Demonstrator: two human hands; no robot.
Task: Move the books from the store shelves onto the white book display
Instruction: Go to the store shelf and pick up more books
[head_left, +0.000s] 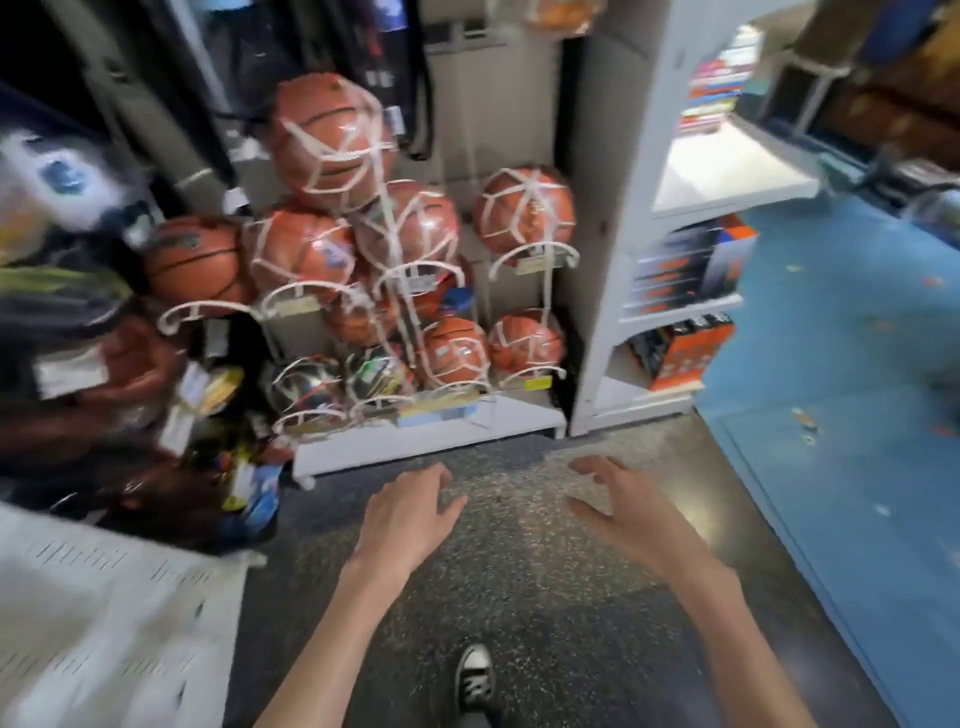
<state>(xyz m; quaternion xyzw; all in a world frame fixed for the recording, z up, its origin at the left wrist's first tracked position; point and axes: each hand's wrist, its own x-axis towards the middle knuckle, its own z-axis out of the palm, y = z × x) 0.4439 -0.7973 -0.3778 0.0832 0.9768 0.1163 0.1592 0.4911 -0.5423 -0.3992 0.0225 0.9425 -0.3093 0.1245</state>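
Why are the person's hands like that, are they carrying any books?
No, empty. The left hand and right hand hang open over the dark floor, fingers loosely spread, holding nothing.

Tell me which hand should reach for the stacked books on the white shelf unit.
Right, probably. The stacked books sit far off at upper right on the white shelf unit. The right hand is empty and on that side; the left hand, also empty, faces the basketballs.

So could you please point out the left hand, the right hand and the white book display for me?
left hand (410, 512), head view, back of hand.
right hand (623, 512), head view, palm side.
white book display (727, 171), head view, bare top shelf.
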